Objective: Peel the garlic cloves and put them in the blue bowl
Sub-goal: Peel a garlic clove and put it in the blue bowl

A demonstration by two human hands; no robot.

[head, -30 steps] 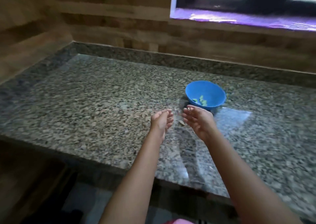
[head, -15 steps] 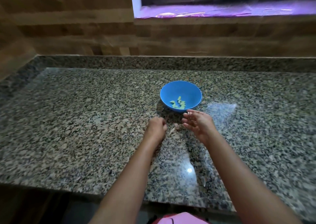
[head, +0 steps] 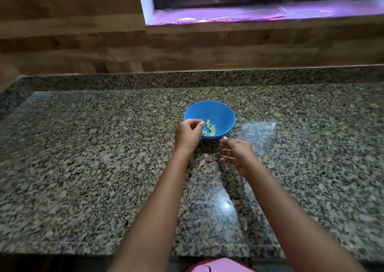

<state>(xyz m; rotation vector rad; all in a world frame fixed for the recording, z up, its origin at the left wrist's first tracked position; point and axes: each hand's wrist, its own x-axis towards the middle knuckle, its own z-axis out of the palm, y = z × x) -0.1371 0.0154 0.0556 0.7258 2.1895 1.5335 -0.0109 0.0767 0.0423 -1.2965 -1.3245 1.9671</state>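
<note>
The blue bowl [head: 220, 113] stands on the granite counter [head: 83, 157] and holds several pale peeled garlic cloves [head: 209, 128]. My left hand [head: 188, 134] hovers over the bowl's near-left rim. Its thumb and fingertips are curled together in a pinch, apparently on a small garlic clove that the fingers mostly hide. My right hand [head: 235, 153] hangs just in front of the bowl with fingers spread and relaxed, holding nothing; it is motion-blurred. A few scraps of garlic peel [head: 204, 159] lie on the counter between my wrists.
More thin peel scraps [head: 227, 203] lie nearer the counter's front edge. A wood-look wall [head: 187, 49] rises behind the counter, with a window sill covered in purple film [head: 259, 15].
My left hand has lifted off the counter and moved forward to the bowl's rim. My right hand stays near the bowl's front. The view has shifted, and the bowl now sits more central.
</note>
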